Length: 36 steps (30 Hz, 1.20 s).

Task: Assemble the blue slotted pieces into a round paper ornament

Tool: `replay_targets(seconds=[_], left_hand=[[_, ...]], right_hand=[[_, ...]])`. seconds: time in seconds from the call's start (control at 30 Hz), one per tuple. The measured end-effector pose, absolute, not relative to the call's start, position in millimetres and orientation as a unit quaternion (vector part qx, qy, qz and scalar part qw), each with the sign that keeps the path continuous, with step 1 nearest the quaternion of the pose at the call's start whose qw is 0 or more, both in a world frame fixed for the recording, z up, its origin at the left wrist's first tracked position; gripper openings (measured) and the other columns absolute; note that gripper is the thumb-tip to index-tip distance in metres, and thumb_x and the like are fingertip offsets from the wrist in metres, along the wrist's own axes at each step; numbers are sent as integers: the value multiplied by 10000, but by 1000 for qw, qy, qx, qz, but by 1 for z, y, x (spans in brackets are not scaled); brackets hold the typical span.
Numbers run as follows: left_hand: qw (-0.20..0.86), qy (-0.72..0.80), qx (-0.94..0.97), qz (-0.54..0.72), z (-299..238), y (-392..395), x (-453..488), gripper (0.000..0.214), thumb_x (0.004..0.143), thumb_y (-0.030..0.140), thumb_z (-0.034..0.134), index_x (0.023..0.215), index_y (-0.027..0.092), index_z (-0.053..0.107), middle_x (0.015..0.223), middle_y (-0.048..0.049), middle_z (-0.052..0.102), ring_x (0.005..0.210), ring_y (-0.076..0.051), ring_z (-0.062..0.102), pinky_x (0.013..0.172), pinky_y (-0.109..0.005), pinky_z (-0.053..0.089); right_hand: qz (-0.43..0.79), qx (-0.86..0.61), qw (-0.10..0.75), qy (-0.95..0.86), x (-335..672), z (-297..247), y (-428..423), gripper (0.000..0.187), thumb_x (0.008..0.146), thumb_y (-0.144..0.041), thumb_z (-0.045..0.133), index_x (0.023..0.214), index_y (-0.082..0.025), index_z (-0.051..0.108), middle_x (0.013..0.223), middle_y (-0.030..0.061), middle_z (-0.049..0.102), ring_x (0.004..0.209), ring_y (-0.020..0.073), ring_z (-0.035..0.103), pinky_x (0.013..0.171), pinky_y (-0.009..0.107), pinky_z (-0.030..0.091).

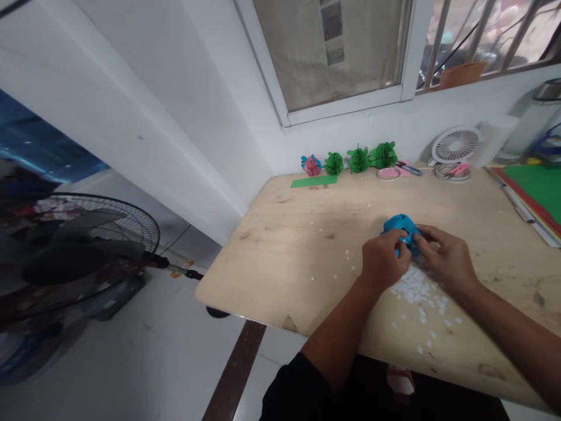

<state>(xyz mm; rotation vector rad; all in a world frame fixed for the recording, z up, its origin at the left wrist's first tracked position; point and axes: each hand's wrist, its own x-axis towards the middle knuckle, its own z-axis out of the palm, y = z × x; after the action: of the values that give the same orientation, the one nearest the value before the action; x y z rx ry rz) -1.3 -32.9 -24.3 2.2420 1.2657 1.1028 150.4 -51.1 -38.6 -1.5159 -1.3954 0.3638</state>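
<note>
A blue folded-paper craft (401, 223) is held between both my hands over the right half of the wooden table (280, 245). My left hand (385, 260) grips its near left side with bent fingers. From the right, my right hand (447, 257) pinches the edge of the same blue paper. My fingers cover much of its near side. Just below the hands lies a loose heap of small white paper bits (418, 286), with a few more scattered to the left and toward the front edge.
Along the wall stand a pink-and-blue paper craft (312, 166) and several green paper crafts (358, 159). A green paper strip (314, 182), a utility knife (409, 168), a small white fan (456, 145) and coloured sheets (532, 190) lie at the back. A large floor fan (83, 228) stands left.
</note>
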Motion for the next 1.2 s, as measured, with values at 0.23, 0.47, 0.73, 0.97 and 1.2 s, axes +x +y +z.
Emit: replay_targets(seconds=[0.23, 0.47, 0.73, 0.97, 1.2], left_hand=[[191, 410, 823, 344, -23, -38, -4, 125, 813, 232, 576, 759, 182, 676, 748, -21, 735, 649, -130, 639, 648, -227, 482], [214, 423, 815, 333, -26, -37, -4, 228, 843, 170, 525, 979, 197, 706, 887, -35, 759, 746, -151, 675, 745, -246, 519], [227, 470, 804, 285, -31, -33, -3, 270, 945, 330, 469, 991, 211, 706, 837, -36, 755, 768, -177, 686, 748, -269, 519], [238, 466, 803, 287, -35, -31, -3, 252, 888, 191, 515, 1041, 218, 713, 927, -32, 772, 834, -165, 702, 828, -265, 533], [272, 447, 773, 360, -38, -29, 1, 177, 859, 205, 603, 995, 198, 717, 942, -31, 774, 790, -147, 696, 800, -263, 554]], right_hand=[[180, -628, 550, -520, 155, -43, -48, 340, 800, -478, 637, 981, -209, 739, 850, 61, 764, 750, 234, 711, 696, 359, 577], [195, -617, 602, -467, 155, -47, -44, 345, 791, -471, 665, 1003, -208, 735, 849, 58, 757, 724, 213, 691, 680, 350, 575], [206, -627, 565, -496, 154, -44, -43, 313, 786, -443, 645, 981, -211, 722, 865, 62, 761, 774, 232, 704, 720, 366, 575], [240, -639, 473, -557, 164, -35, -46, 313, 795, -438, 613, 946, -196, 742, 821, 61, 767, 703, 221, 692, 664, 341, 555], [234, -626, 467, -580, 163, -27, -47, 300, 791, -438, 609, 867, -197, 771, 750, 39, 756, 667, 215, 678, 622, 327, 542]])
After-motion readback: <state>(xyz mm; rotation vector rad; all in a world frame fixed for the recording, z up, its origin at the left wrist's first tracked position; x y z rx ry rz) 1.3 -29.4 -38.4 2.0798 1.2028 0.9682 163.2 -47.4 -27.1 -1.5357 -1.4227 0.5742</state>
